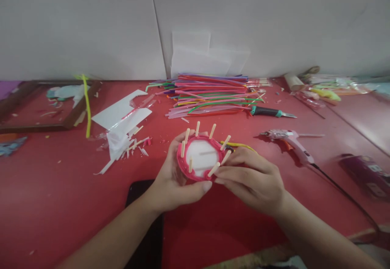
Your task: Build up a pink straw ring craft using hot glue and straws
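A small round basket (202, 160) is held up in front of me over the table. It has a white base, pink pipe cleaner wound around its side, and several upright wooden sticks (226, 142) standing along the rim. My left hand (176, 186) wraps around its left side, with the thumb along the front edge. At the right front rim, the fingers of my right hand (252, 177) are pinched together against the pink winding, beside two of the sticks. Exactly what lies between those fingertips is partly hidden.
Behind the basket lies a pile of coloured pipe cleaners (210, 94). To the right are a craft knife (271, 112) and a pink glue gun (292, 143) with its cord. White card (122, 112) and stick scraps (134, 145) lie left. A dark phone-like object (143, 236) lies below my left wrist.
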Motion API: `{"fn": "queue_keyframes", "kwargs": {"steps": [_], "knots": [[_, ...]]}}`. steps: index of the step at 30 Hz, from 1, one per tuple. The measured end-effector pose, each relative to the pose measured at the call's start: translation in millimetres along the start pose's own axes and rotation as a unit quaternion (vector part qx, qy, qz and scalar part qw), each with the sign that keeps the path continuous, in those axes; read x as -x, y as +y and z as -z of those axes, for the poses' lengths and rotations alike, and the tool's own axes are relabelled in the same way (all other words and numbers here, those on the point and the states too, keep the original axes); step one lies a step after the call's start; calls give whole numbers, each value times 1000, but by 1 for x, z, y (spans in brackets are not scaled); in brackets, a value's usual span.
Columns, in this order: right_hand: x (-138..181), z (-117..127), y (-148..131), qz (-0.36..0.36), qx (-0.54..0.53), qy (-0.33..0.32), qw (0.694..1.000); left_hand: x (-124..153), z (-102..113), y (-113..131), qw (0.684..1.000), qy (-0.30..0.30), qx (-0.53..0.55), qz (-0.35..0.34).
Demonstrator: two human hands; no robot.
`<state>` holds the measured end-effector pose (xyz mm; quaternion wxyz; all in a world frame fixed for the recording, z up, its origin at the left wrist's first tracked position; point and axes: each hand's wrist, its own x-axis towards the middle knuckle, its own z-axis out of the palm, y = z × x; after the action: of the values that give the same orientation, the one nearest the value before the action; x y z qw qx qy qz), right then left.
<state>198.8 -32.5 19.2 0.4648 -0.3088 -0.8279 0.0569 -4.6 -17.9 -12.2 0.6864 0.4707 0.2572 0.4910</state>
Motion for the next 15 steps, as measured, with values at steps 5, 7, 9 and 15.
{"fn": "queue_keyframes", "kwargs": {"steps": [5,7,9,15], "knots": [[-2,0,-3,8,12,2,1000,-2,-3,7,1000,-5,-8,-2],[-2,0,-3,6,12,1,1000,-2,-4,8,1000,-7,-4,3],[-2,0,-4,1,14,1,1000,-1,-4,8,1000,-23,-3,12],[-3,2,-4,3,17,2,1000,-2,-3,12,1000,-21,-6,16]]}}
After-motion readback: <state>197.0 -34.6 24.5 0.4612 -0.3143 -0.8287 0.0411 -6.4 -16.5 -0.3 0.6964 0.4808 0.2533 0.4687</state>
